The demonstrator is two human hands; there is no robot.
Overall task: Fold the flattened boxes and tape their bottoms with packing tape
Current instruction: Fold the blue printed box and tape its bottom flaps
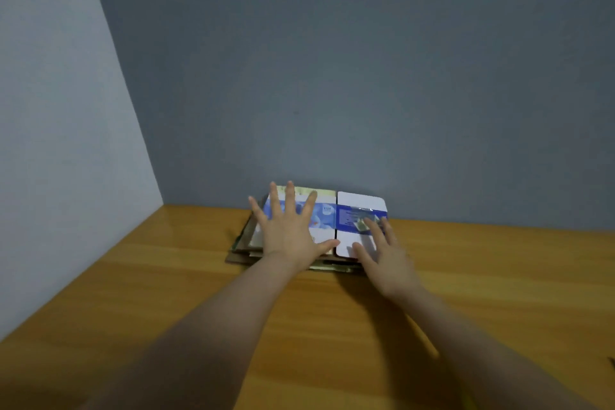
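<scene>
A stack of flattened boxes (361, 206) lies on the wooden table against the far wall. The top one is white with blue printed panels; brown and greenish cardboard edges (241, 245) stick out beneath it on the left. My left hand (289, 226) lies flat on the left half of the top box, fingers spread. My right hand (382, 253) rests on the right half, fingers spread and reaching over the blue panel. Neither hand grips anything. No packing tape is in view.
The wooden table (166, 276) stretches left, right and toward me around the stack. A grey wall (332, 76) rises directly behind the boxes, and a lighter wall (50, 110) borders the table on the left.
</scene>
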